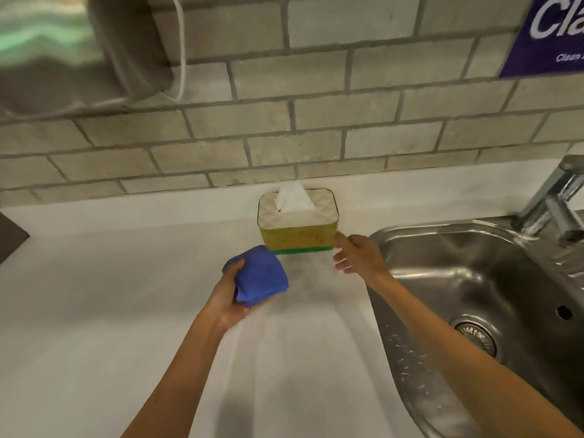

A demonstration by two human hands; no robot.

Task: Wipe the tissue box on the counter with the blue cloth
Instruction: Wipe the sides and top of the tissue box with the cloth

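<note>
A yellow tissue box (pixel 297 237) with a green base band and a pale patterned top stands on the white counter (pixel 126 279) near the back wall, a white tissue sticking up from its slot. My left hand (pixel 229 298) grips a bunched blue cloth (pixel 257 275), held just in front of the box's left corner and apart from it. My right hand (pixel 357 254) is open, fingers spread, its fingertips at the box's lower right corner; whether they touch it is unclear.
A steel sink (pixel 474 295) with a drain lies to the right, its tap (pixel 553 197) at the far right. A grey brick wall runs behind the counter. A metal dispenser hangs at the top left, a purple sign at the top right.
</note>
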